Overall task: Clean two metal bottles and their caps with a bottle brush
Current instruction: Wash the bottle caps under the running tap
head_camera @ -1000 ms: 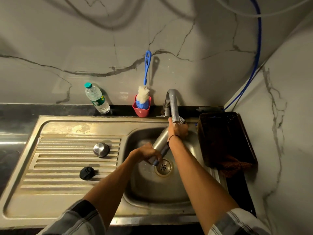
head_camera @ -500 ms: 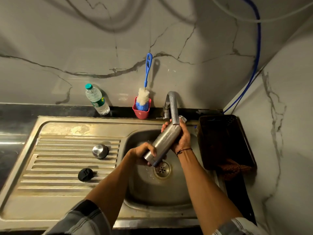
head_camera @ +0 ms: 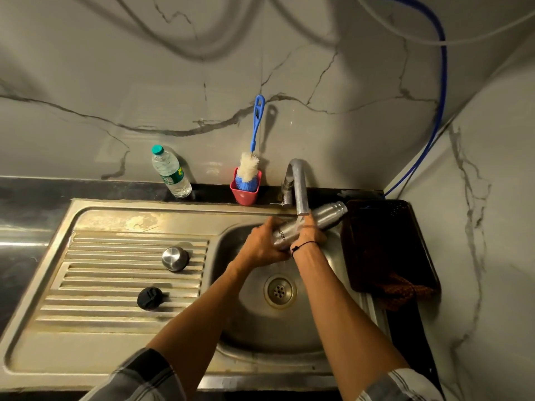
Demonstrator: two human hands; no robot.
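both arms reach up from the bottom of the frame over the sink (head_camera: pixel 110 215); the left hand (head_camera: pixel 262 246) curls round the lower end of the metal bottle (head_camera: pixel 324 219), the right hand (head_camera: pixel 311 234) grips its middle, under the tap (head_camera: pixel 299 186) at centre right. the bottle lies tilted, neck toward the dark basket (head_camera: pixel 385 247) just beside the basin's right edge. a steel cap (head_camera: pixel 174 258) and black cap (head_camera: pixel 149 298) sit apart on the ridged drainer at left, the bottle brush (head_camera: pixel 252 157) stands in a red cup (head_camera: pixel 244 195) at the wall
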